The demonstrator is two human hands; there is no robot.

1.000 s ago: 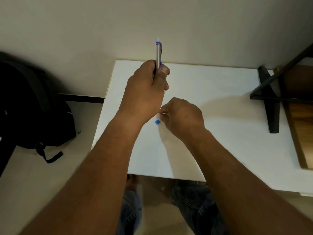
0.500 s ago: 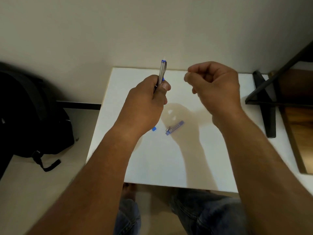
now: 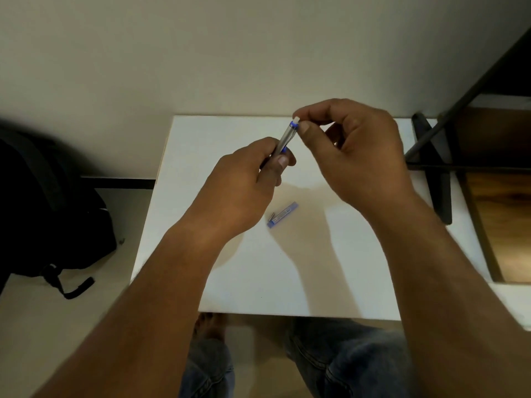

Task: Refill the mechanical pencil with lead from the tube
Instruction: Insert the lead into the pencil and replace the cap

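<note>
**Silver pencil held up, lead tube lying on the table**

Silver and blue, the slim metal mechanical pencil [image 3: 285,138] slants up and to the right above the white rectangular tabletop [image 3: 258,268]. The left hand [image 3: 247,182] is wrapped around its lower barrel, thumb pressed against the side, so the tip end is buried in the fist and cannot be seen. The right hand [image 3: 353,150] meets the pencil's top end, its thumb and forefinger pinched narrowly around the small white eraser cap [image 3: 296,119]; the other fingers curl loosely behind.

Below and between the two hands, the small translucent blue lead tube [image 3: 283,214] lies flat on the table, angled the same way as the pencil and touched by neither hand. Whether it is capped is hard to tell.

Off the table's left edge, a black backpack [image 3: 48,205] slumps on the pale floor. At the right, a dark metal frame [image 3: 431,168] crosses beside a brown wooden surface [image 3: 500,202]. Blue-jeaned knees [image 3: 344,363] show under the near edge.
</note>
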